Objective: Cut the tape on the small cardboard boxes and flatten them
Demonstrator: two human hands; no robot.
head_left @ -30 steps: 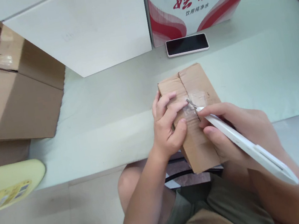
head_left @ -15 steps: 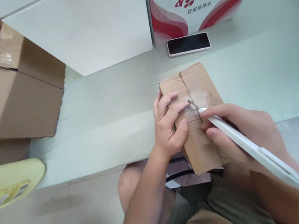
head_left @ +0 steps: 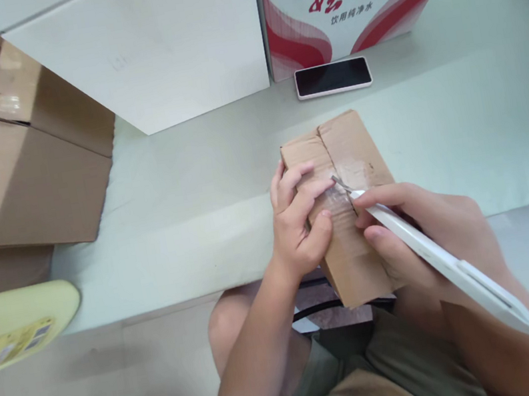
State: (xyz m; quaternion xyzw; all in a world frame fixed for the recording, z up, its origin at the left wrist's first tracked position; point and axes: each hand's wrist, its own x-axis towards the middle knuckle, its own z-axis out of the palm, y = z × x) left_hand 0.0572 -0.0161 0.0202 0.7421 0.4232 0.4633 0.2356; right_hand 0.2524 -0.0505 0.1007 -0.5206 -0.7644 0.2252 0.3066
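Your left hand, fingers spread, grips a small cardboard box over the table's edge. Your right hand is curled around a white utility knife, blade at the clear tape.

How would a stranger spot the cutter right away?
Find the green table, then the brown carton at its near edge. The right hand holds the cutter over it: a slim white handle with a metal tip, unlike the boxy carton.
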